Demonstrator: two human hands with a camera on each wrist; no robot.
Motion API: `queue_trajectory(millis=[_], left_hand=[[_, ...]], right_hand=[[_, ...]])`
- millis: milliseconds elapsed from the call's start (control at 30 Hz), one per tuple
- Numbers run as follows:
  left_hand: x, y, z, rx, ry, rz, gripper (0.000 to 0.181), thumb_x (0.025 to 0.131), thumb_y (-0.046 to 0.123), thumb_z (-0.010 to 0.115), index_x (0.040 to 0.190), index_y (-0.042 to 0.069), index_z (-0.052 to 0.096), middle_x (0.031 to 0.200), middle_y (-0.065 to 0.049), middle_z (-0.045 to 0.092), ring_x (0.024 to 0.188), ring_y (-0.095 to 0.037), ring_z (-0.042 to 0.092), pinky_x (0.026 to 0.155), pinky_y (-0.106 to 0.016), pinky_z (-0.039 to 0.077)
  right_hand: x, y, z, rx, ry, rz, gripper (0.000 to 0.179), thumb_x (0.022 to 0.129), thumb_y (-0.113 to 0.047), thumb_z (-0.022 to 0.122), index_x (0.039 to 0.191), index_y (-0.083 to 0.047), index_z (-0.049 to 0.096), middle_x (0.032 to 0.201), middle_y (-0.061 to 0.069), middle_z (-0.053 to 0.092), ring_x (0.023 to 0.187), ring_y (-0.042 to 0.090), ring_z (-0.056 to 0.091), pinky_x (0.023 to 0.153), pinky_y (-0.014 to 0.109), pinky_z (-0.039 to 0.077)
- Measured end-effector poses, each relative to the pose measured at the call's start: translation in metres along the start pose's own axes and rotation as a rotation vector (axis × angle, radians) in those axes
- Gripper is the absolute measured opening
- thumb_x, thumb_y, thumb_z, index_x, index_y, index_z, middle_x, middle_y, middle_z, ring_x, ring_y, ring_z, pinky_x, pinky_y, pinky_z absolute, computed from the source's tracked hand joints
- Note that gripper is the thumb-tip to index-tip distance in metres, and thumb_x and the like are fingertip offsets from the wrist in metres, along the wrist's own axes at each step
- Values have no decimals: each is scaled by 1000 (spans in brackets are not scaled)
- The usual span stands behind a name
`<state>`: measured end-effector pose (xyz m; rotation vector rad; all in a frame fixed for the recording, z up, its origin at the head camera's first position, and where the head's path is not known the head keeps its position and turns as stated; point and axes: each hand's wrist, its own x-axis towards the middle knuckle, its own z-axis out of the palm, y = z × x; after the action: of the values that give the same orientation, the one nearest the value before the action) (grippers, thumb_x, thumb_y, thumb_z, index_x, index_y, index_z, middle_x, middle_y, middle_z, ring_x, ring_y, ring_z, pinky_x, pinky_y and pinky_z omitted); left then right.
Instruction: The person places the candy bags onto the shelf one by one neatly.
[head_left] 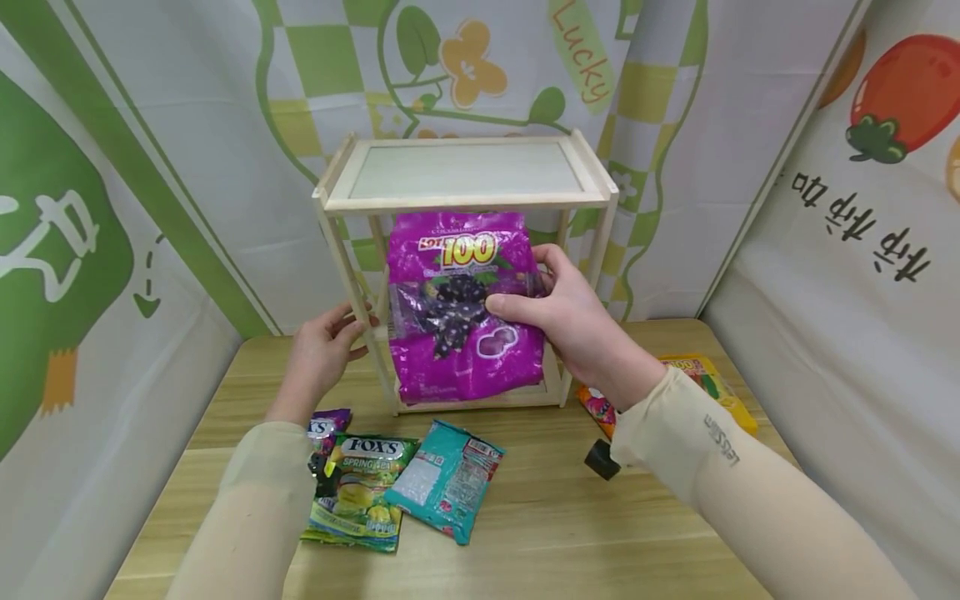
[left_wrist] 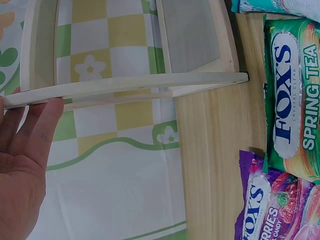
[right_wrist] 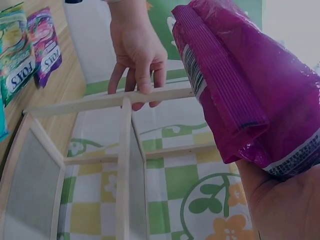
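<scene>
My right hand (head_left: pixel 592 321) grips a purple Lot 100 candy bag (head_left: pixel 427 371) by its right side, thumb on the printed front. The bag hangs upright before the open front of a small wooden shelf rack (head_left: pixel 465 202) and hides much of its inside. On the left, my left hand (head_left: pixel 318 346) holds the rack's front left post. In the right wrist view the thumb and fingers of the left hand (right_wrist: pixel 140 50) lie on either side of that post. The bag's (right_wrist: pixel 225 80) ribbed sealed edge and barcode also show there.
At front left lie a green Fox's Spring Tea bag (head_left: pixel 363 500), a purple Fox's bag (head_left: pixel 341 419) and a teal packet (head_left: pixel 450 479). A yellow bag (head_left: pixel 731 400), an orange packet (head_left: pixel 597 410) and a small black object (head_left: pixel 602 460) lie at the right. Printed curtains surround the table.
</scene>
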<state>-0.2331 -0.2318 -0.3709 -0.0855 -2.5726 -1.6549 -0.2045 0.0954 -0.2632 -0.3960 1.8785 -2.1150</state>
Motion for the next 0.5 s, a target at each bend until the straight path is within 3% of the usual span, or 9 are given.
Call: queue_trajectory(millis=[233, 500], left_hand=[[1, -2, 1, -1, 16, 20, 41, 109, 13, 49, 149, 2, 50, 138, -24, 61, 132, -39, 56, 88, -22, 59], [-2, 1, 1, -2, 9, -10, 51, 110, 13, 46, 157, -4, 32, 149, -31, 46, 132, -43, 55, 94, -30, 58]], right_hand=[[3, -9, 6, 34, 0, 9, 65, 90, -11, 77, 139, -15, 35, 133, 19, 58, 109, 34, 70, 87, 49, 63], [7, -20, 12, 36, 23, 11, 65, 91, -12, 76, 140, -15, 35, 132, 18, 59, 108, 32, 69, 88, 46, 63]])
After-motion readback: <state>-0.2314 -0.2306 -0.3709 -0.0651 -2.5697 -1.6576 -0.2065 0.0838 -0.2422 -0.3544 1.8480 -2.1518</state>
